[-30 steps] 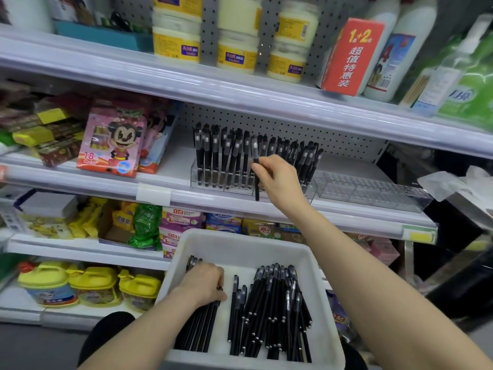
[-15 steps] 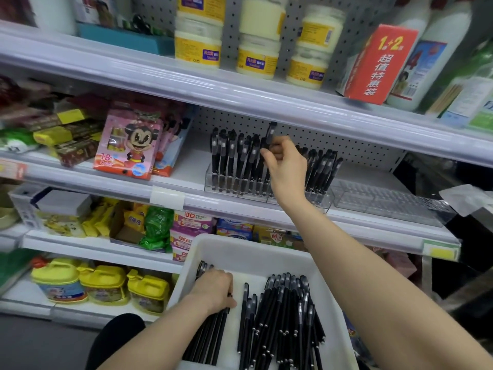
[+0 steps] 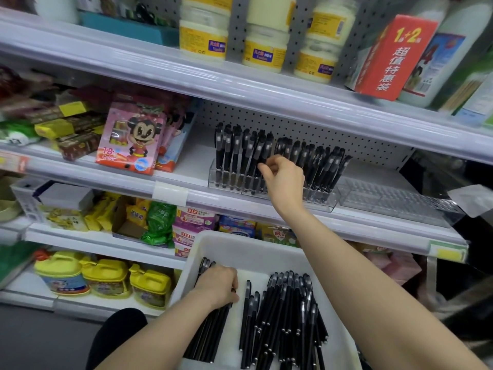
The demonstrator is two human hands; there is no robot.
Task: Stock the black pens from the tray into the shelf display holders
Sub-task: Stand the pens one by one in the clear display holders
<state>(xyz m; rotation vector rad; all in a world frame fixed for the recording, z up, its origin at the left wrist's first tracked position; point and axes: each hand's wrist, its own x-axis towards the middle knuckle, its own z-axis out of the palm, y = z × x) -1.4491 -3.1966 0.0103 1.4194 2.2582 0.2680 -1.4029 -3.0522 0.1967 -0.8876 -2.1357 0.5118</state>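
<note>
A: Handling of the stock?
B: Judged light, stiff and smooth-barrelled. Likely to slip or roll rather than break. Best pinched mid-barrel, below the cap, and kept upright for the drop into a slot.

A: Right hand (image 3: 284, 180)?
B: Up at the middle shelf, thumb and forefinger closed on one pen (image 3: 265, 149) at the clear holder (image 3: 326, 204). Cannot tell whether seated in a slot yet, with the lower end hidden behind the fingers.

A: Left hand (image 3: 217, 287)?
B: Down in the tray (image 3: 248, 245), knuckles up, fingers curled over a bundle (image 3: 210, 332) of pens along the left wall.

A: Containers and contents?
B: White tray: bundle at left, a bare strip of floor beside it, then loose pens (image 3: 289, 311) piled lengthwise at centre and right, caps mostly toward the shelf. Clear holder: standing pens (image 3: 234, 153) in rows — upright at left, leaning rightward at right. Second holder (image 3: 394, 202) just beside it on the right, slots showing through the plastic, no pens made out.

A: Progress?
B: Roughly midway at best, by estimate — plenty left in the tray, one holder apparently unfilled.

A: Risk?
B: Nudging the leaning neighbours while seating this one.
</note>
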